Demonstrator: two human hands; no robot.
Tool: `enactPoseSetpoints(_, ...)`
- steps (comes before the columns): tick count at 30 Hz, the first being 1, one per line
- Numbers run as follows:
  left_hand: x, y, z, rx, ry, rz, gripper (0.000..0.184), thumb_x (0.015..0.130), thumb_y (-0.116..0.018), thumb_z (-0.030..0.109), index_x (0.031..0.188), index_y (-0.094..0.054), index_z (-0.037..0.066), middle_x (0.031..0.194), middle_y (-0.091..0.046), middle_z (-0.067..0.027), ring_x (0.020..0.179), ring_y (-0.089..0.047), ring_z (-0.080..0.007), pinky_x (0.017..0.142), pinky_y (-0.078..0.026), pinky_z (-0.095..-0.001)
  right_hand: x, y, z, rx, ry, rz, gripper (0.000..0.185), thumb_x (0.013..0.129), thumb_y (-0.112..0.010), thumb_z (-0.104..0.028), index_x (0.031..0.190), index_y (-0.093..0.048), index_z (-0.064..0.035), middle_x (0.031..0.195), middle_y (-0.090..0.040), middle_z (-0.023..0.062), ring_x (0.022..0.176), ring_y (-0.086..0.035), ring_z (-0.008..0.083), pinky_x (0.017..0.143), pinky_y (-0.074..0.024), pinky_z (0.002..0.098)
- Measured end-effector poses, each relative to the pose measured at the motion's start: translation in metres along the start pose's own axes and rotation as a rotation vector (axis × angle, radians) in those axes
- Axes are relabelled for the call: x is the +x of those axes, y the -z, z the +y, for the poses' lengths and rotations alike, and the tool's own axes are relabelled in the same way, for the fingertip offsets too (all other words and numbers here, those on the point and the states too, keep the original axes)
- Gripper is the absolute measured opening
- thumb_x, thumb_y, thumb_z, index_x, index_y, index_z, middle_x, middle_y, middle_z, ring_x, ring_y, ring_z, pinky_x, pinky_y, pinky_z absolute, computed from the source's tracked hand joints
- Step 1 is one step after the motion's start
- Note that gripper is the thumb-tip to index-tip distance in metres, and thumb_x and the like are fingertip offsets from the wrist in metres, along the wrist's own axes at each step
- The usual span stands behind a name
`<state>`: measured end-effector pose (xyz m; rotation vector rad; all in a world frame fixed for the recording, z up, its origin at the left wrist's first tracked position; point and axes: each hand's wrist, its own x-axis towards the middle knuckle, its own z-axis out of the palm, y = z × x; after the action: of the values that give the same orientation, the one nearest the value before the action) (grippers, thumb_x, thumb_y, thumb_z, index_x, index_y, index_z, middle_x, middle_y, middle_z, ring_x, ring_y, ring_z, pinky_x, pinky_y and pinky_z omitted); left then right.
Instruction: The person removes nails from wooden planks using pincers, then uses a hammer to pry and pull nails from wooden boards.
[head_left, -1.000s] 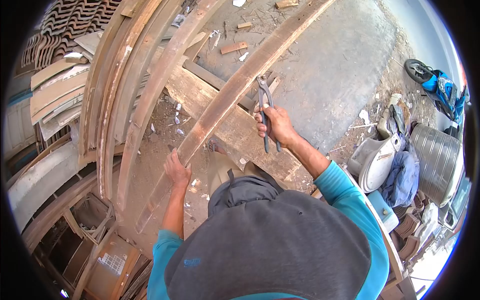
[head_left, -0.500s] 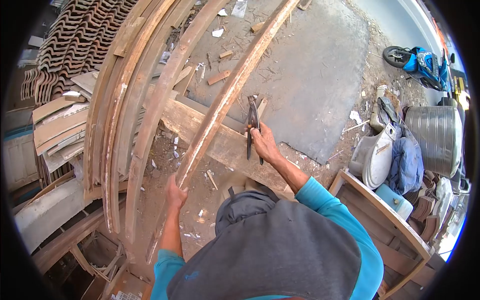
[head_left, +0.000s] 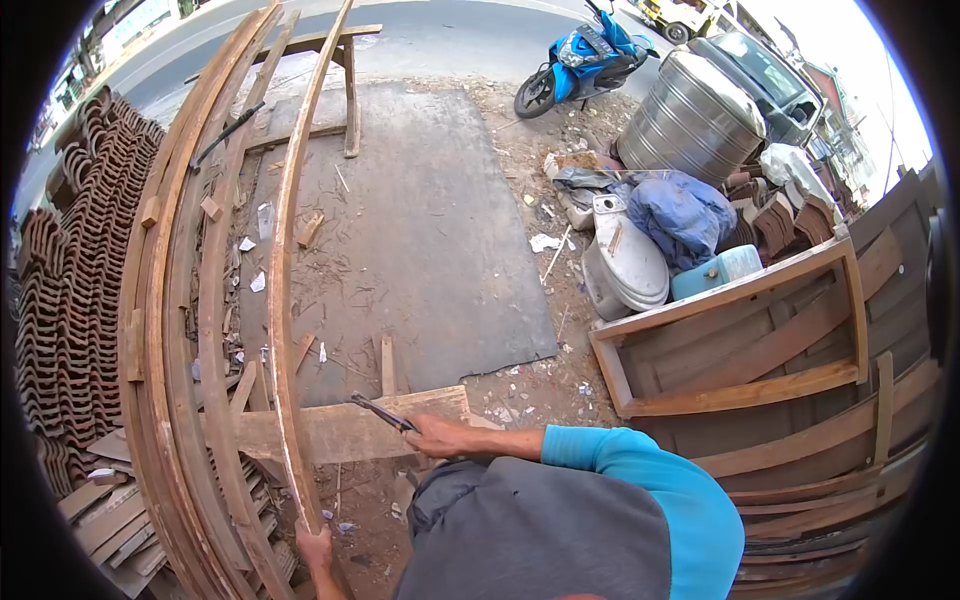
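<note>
A long wooden beam (head_left: 283,300) runs from the bottom up to a wooden trestle at the top. My left hand (head_left: 315,547) is wrapped round its near end. In my right hand (head_left: 436,436) I hold dark metal pincers (head_left: 384,411), their head pointing left, over a wide plank (head_left: 345,428) that lies crosswise beneath the beam. The pincers are apart from the beam. More long beams (head_left: 165,330) lie side by side on the left.
Stacked roof tiles (head_left: 80,310) stand at the far left. On the right are a wooden frame (head_left: 735,395), a toilet bowl (head_left: 628,268), a blue cloth (head_left: 680,215) and a metal tank (head_left: 690,118). A blue motorbike (head_left: 590,62) is parked beyond.
The view has lifted and turned toward the street. The beam has been rolled to show another face and now points more straight ahead. The pincers have swung from upright to slanting left.
</note>
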<state>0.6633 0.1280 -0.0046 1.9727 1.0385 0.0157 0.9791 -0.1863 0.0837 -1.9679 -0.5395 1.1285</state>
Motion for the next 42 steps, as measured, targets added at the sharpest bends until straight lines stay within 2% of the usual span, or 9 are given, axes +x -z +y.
enactPoseSetpoints(3,-0.014,0.002,0.037,-0.009,-0.005,-0.011,0.044,0.077,-0.070,0.007,0.119,-0.061,0.001,0.099,-0.071,-0.0144,0.090,-0.071,-0.0271,0.081,-0.055,-0.0384,-0.027,-0.003,-0.007,0.103,0.285,0.334,0.031,0.096,-0.055,-0.025,0.111,-0.056,0.0027,0.084,-0.065,0.0250,0.084,-0.066,0.0417,0.077,-0.0494,0.0543)
enactPoseSetpoints(7,-0.013,-0.001,0.018,0.071,-0.051,0.067,0.044,0.077,-0.073,0.011,0.118,-0.062,0.000,0.096,-0.071,-0.0149,0.087,-0.070,-0.0262,0.077,-0.055,-0.0382,-0.049,0.000,0.012,0.112,0.285,0.378,0.032,0.095,-0.056,-0.022,0.114,-0.058,0.0038,0.089,-0.067,0.0285,0.088,-0.067,0.0463,0.079,-0.0495,0.0559)
enactPoseSetpoints(9,-0.014,-0.004,0.007,0.053,-0.099,0.063,0.046,0.077,-0.075,0.013,0.120,-0.061,0.001,0.100,-0.071,-0.0177,0.091,-0.071,-0.0330,0.081,-0.055,-0.0429,-0.047,0.007,0.042,-0.115,-0.082,0.048,0.030,0.096,-0.052,-0.021,0.116,-0.058,0.0015,0.081,-0.068,0.0185,0.079,-0.070,0.0314,0.071,-0.0529,0.0470)
enactPoseSetpoints(10,-0.016,-0.008,0.005,0.179,-0.118,0.146,0.049,0.078,-0.076,0.014,0.122,-0.060,0.001,0.104,-0.071,-0.0194,0.096,-0.070,-0.0370,0.085,-0.054,-0.0455,-0.049,0.012,0.052,-0.100,-0.219,-0.097,0.032,0.094,-0.051,-0.019,0.115,-0.059,0.0044,0.082,-0.070,0.0215,0.079,-0.070,0.0353,0.071,-0.0537,0.0499)
enactPoseSetpoints(19,-0.028,-0.035,0.022,0.630,-0.104,0.394,0.087,0.081,-0.083,0.027,0.153,-0.039,0.004,0.142,-0.052,-0.0230,0.134,-0.047,-0.0424,0.111,-0.039,-0.0546,-0.109,0.016,0.054,-0.186,0.406,0.305,0.027,0.102,-0.053,-0.025,0.112,-0.052,0.0000,0.100,-0.063,0.0321,0.094,-0.061,0.0528,0.083,-0.0469,0.0569)
enactPoseSetpoints(26,-0.028,-0.117,0.110,0.586,-0.215,0.639,0.095,0.080,-0.082,0.027,0.158,-0.031,0.010,0.160,-0.032,-0.0238,0.149,-0.027,-0.0469,0.119,-0.024,-0.0633,-0.068,0.042,0.129,-0.456,0.104,-0.040,0.027,0.097,-0.052,-0.019,0.109,-0.050,0.0049,0.083,-0.063,0.0363,0.088,-0.061,0.0578,0.080,-0.0467,0.0599)
enactPoseSetpoints(32,-0.016,-0.209,0.199,0.447,-0.102,0.536,0.092,0.083,-0.081,0.030,0.157,-0.033,0.005,0.163,-0.028,-0.0251,0.151,-0.025,-0.0463,0.122,-0.023,-0.0597,-0.066,0.103,0.109,-0.442,0.255,-0.114,0.028,0.094,-0.054,-0.017,0.115,-0.053,0.0022,0.094,-0.066,0.0325,0.091,-0.064,0.0536,0.083,-0.0493,0.0607)
enactPoseSetpoints(34,-0.002,-0.236,0.198,0.498,0.094,0.154,0.092,0.087,-0.078,0.033,0.156,-0.031,-0.004,0.165,-0.025,-0.0280,0.152,-0.025,-0.0463,0.125,-0.025,-0.0518,-0.056,0.122,0.114,-0.405,0.397,-0.148,0.024,0.095,-0.055,-0.016,0.113,-0.053,-0.0001,0.102,-0.065,0.0308,0.092,-0.065,0.0507,0.081,-0.0495,0.0595)
enactPoseSetpoints(42,0.019,-0.216,0.258,0.478,0.451,-0.005,0.091,0.087,-0.080,0.032,0.153,-0.034,-0.010,0.164,-0.027,-0.0300,0.151,-0.033,-0.0420,0.124,-0.032,-0.0461,-0.032,0.184,0.137,-0.523,0.614,-0.325,0.021,0.095,-0.056,-0.015,0.107,-0.051,0.0010,0.096,-0.067,0.0286,0.081,-0.068,0.0481,0.070,-0.0544,0.0569)
